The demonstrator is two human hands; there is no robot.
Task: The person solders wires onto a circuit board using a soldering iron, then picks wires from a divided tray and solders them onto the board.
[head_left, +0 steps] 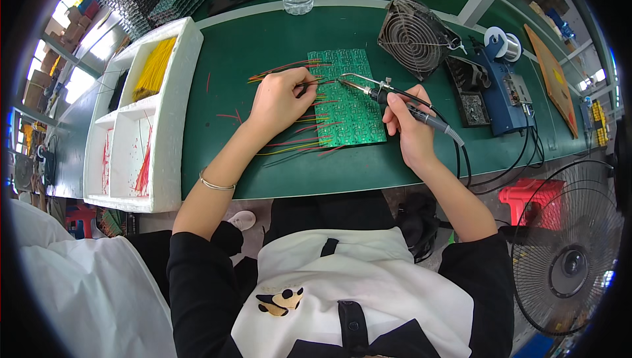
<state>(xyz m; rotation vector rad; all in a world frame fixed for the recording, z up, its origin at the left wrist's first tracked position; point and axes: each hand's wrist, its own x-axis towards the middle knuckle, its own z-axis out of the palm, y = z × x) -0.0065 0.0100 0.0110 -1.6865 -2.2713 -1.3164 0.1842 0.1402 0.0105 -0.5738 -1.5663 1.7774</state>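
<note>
The white shirt [408, 279] is nearest the camera. The green circuit board [352, 118] lies between the left hand [280, 98] and right hand [413, 131], long axis running away from the person. The left hand, fingertips over the board's edge, pinches 1 thin wire [324, 82]; the right grips the soldering iron [374, 94], its tip nearer the left fingertips. The foam box [171, 141] holds yellow wires [157, 68], black wires [118, 90] and, in 2 near compartments, red wires [143, 172].

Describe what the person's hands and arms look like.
The left hand and right hand are bare, without gloves. Short black sleeves end near the elbows. A slim silver-coloured bangle circles the left forearm; the right forearm shows no jewellery.
</note>
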